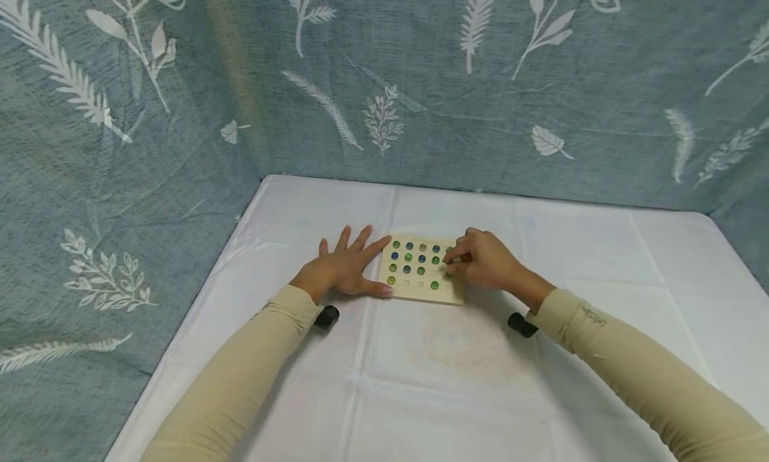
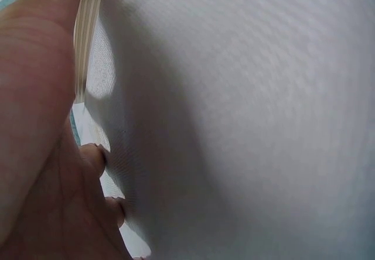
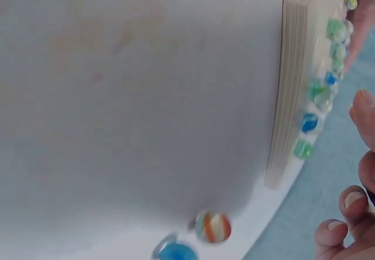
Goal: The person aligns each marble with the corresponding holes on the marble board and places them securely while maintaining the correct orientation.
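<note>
A pale wooden board (image 1: 422, 293) lies on the white table, with rows of round hollows. Green, blue and yellowish glass marbles (image 1: 407, 257) fill many of them; several hollows in the two nearest rows are bare. My left hand (image 1: 345, 268) lies spread at the board's left side, thumb and index finger touching its edge. Over the right part of the board my right hand (image 1: 480, 258) bends down, thumb and index fingertips close together among the marbles. Whether a marble sits between them is hidden. In the right wrist view its other fingers (image 3: 353, 200) are curled.
An orange-and-white marble (image 3: 213, 227) and a blue marble (image 3: 177, 252) lie loose on the table (image 1: 384, 368) beside the board; the right arm hides them in the head view. Patterned teal cloth (image 1: 420, 95) hangs behind the table and on its left.
</note>
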The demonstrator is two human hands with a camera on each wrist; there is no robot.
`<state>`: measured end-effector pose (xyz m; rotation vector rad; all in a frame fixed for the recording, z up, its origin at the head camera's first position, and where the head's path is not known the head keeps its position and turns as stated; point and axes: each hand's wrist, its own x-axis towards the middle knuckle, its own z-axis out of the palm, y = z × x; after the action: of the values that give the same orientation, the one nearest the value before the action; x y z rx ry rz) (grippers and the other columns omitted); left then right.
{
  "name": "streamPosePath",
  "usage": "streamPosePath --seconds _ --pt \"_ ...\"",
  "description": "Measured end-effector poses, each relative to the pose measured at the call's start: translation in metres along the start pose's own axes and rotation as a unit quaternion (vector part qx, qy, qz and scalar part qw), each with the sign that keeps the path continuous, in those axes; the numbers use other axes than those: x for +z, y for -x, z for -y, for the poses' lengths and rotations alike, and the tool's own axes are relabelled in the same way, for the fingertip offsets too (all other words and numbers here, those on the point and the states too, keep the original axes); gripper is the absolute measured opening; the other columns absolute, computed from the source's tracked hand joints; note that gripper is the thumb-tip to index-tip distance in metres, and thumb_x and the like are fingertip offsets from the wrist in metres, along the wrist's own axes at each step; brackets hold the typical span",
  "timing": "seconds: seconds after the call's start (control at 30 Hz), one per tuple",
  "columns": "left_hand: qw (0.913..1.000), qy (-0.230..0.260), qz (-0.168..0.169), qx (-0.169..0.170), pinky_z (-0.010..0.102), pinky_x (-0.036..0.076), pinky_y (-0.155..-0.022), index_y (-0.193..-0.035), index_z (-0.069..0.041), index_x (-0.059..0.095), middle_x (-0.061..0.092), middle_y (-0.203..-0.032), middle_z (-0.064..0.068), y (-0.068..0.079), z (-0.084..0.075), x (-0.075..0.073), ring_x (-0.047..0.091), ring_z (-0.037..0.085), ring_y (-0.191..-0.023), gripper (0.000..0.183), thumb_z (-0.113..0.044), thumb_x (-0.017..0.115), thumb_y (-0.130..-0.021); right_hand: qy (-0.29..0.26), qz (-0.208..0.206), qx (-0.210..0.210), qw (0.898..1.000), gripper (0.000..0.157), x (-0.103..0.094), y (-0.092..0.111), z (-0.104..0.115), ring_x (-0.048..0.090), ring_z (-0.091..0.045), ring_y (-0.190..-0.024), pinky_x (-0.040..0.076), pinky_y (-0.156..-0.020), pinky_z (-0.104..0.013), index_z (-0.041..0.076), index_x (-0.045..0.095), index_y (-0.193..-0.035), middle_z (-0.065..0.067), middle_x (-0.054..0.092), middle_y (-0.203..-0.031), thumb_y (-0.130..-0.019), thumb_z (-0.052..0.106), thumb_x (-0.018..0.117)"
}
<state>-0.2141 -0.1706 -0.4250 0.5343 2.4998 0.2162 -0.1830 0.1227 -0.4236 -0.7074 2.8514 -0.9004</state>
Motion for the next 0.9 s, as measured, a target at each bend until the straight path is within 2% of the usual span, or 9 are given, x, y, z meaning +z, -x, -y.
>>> streamPosePath --seconds 0.43,0.9 --pt "1.0 0.004 -0.006 0.005 0.078 -0.006 -0.122 -0.169 -0.037 0.001 -0.015 -0.177 0.007 -0.002 0.001 0.001 -0.02 0.044 -0.161 0.11 -0.073 0.067 -0.089 0.016 -0.006 0.044 0.999 0.015 -0.021 0.026 -0.021 0.044 -0.015 -0.074 0.04 -0.066 -0.028 0.004 0.084 -0.103 0.0 0.064 -0.074 -0.089 0.003 0.079" --pt "1.0 0.003 -0.007 0.005 0.078 -0.006 -0.122 -0.169 -0.036 0.001 -0.014 -0.177 0.008 0.0 -0.003 0.0 -0.019 0.044 -0.161 0.109 -0.071 0.067 -0.09 0.019 -0.018 0.074 0.997 0.015 -0.043 0.059 -0.05 0.048 -0.015 -0.077 0.042 -0.066 -0.027 0.002 0.083 -0.105 -0.003 0.07 -0.082 -0.091 0.004 0.077"
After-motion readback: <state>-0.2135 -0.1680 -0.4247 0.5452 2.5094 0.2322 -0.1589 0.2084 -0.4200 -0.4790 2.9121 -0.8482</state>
